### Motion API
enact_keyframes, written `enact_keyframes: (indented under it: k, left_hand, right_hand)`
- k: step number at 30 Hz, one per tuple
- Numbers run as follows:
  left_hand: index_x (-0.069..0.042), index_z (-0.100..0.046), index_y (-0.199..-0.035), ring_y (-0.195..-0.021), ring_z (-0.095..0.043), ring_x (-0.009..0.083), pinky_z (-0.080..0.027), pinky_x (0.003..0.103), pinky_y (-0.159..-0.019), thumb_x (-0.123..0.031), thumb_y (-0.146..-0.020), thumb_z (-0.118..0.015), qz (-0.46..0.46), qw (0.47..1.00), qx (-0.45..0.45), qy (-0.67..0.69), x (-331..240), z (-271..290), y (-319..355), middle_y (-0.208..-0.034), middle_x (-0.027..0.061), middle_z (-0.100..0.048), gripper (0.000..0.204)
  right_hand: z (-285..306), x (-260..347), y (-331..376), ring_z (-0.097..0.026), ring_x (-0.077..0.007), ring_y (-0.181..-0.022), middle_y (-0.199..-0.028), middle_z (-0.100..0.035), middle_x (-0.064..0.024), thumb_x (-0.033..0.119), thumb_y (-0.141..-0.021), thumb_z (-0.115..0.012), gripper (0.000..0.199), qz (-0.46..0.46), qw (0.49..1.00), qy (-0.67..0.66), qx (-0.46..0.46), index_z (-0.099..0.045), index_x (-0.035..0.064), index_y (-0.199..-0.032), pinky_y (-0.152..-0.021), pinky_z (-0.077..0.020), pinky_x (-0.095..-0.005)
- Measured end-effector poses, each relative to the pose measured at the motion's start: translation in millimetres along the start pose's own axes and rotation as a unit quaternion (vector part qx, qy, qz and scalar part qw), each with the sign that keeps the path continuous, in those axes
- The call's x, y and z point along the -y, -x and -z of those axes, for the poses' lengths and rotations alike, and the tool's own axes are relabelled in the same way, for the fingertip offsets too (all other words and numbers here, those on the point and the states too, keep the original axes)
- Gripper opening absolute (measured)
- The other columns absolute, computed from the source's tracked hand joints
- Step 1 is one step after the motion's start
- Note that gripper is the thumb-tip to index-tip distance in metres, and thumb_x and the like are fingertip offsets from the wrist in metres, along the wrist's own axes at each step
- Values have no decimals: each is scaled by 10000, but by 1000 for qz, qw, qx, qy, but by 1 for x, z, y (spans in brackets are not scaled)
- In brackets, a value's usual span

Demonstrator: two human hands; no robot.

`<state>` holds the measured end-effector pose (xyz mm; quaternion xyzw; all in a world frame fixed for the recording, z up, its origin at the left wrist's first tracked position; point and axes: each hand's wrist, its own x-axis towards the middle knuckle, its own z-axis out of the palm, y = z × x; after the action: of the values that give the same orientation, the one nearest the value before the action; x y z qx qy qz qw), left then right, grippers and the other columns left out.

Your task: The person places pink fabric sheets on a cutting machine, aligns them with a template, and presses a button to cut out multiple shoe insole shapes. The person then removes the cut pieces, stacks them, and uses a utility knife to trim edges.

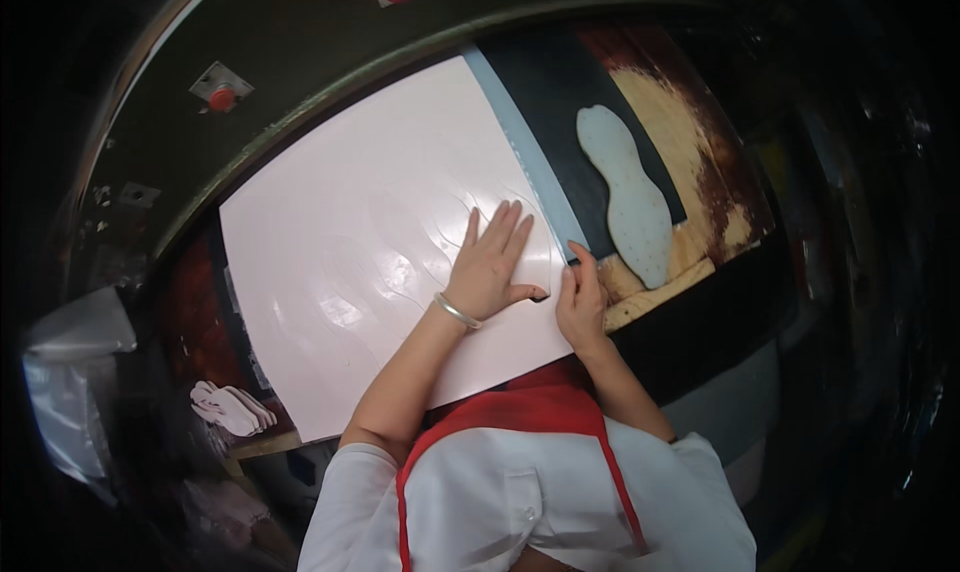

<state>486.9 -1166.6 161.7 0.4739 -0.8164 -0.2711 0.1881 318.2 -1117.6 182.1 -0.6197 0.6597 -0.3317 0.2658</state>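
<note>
One broad pale-pink sheet (350, 232), toward nine o'clock on the bench (670, 122), should handle as light, bendable and slick, best held by its edges; the left hand (487, 270) lies spread flat upon it, gripping nothing, while the right hand (583, 302) half-curls at its three-o'clock edge, whether pinching I cannot tell.

A broad sheet (330, 222) covers much of the worktop (660, 102). Taking its middle as the clock's centre, the left hand (485, 272) lies on it toward three o'clock, the right hand (585, 307) at its edge beyond. A strip (520, 152) runs between sheet and mat (550, 92); an insole-shaped piece (630, 207) lies across that mat toward half past two. Stacked insole-shaped pieces (235, 410) sit at half past seven, push buttons (222, 97) behind, at half past ten and twelve.
</note>
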Motion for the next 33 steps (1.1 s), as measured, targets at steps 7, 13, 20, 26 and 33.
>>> enact_keyframes:
  k: [7,13,20,26,33]
  left_hand:
    - [39,-497,-1112,-967,-636,289,-563,437,-784,-413,-990,-486,363,547,-569,496,64,125,-7,-1081,190,-636,468]
    - [-6,-482,-1338,-1165,-590,284,-483,371,-954,-71,-854,-659,238,919,-306,73,32,134,62,-1316,181,-558,520]
    - [-56,-432,-1385,-1382,-312,376,-238,517,-1136,-385,-599,-837,76,996,-26,-44,-9,-3,92,-1475,218,-343,944]
    - [-67,-639,-1122,-983,-611,283,-444,391,-858,-390,-879,-645,422,834,-221,277,16,90,69,-969,133,-658,405]
    - [0,-659,-1067,-819,-652,196,-518,307,-706,-249,-863,-713,233,822,-478,205,59,135,130,-916,88,-695,327]
  right_hand:
    - [3,-5,-2,-639,-429,-731,-848,-650,-256,37,-911,-516,383,45,993,102,33,-477,18,-1291,-625,-500,-480]
    - [3,-12,2,-643,-430,-733,-842,-655,-260,33,-911,-516,397,64,990,118,45,-470,13,-1305,-632,-505,-478]
    - [5,-10,4,-634,-433,-708,-800,-648,-252,80,-944,-493,366,49,988,142,28,-475,57,-1308,-618,-493,-489]
    - [6,-16,7,-647,-412,-743,-902,-662,-239,95,-919,-542,369,95,972,215,20,-490,8,-1273,-633,-516,-462]
    - [13,19,13,-567,-387,-915,-1016,-587,-210,79,-831,-631,410,160,952,258,-45,-539,13,-1225,-773,-472,-435]
